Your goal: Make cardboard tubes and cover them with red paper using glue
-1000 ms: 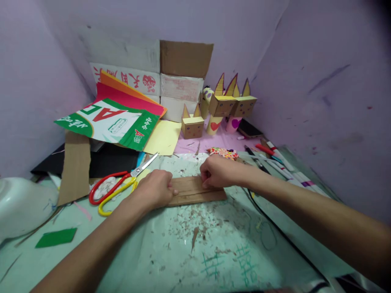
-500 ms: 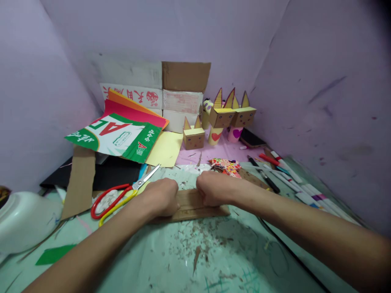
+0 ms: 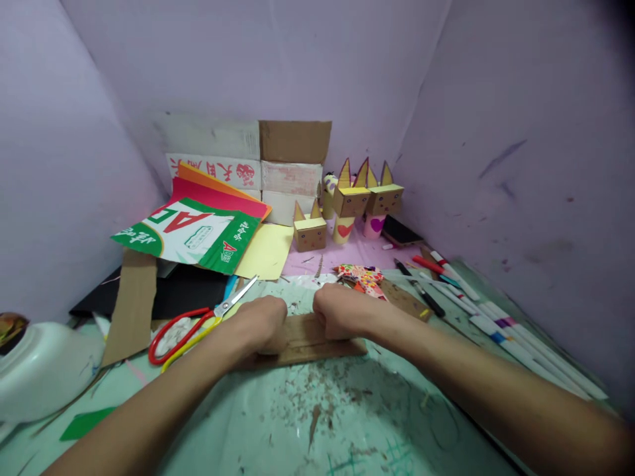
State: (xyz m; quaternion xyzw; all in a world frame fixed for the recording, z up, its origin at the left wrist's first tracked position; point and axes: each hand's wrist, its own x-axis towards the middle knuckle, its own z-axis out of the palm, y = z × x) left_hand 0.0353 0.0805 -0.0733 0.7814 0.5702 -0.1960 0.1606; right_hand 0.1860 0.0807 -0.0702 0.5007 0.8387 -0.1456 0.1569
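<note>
A strip of brown cardboard [image 3: 301,334] lies across the table in front of me, with a crease running along it. My left hand [image 3: 268,324] is closed at its left part, knuckles up. At its right part my right hand [image 3: 337,311] is closed the same way, the fingertips hidden beneath. Just left of my left hand are scissors [image 3: 225,307] with red and yellow handles, blades slightly apart. Beyond my right hand lies a floral-patterned piece [image 3: 364,276].
Cardboard cat figures [image 3: 351,201] and a small cat-eared box head [image 3: 310,235] stand at the back, near an unfolded carton [image 3: 292,175]. Coloured sheets [image 3: 198,228] are piled left. Several markers [image 3: 510,337] lie right. A white bowl-like vessel [image 3: 49,370] is far left.
The view has tilted slightly and shifted, so the background sits lower and a little left. Both hands stay closed at the cardboard strip, with hardly any other movement.
</note>
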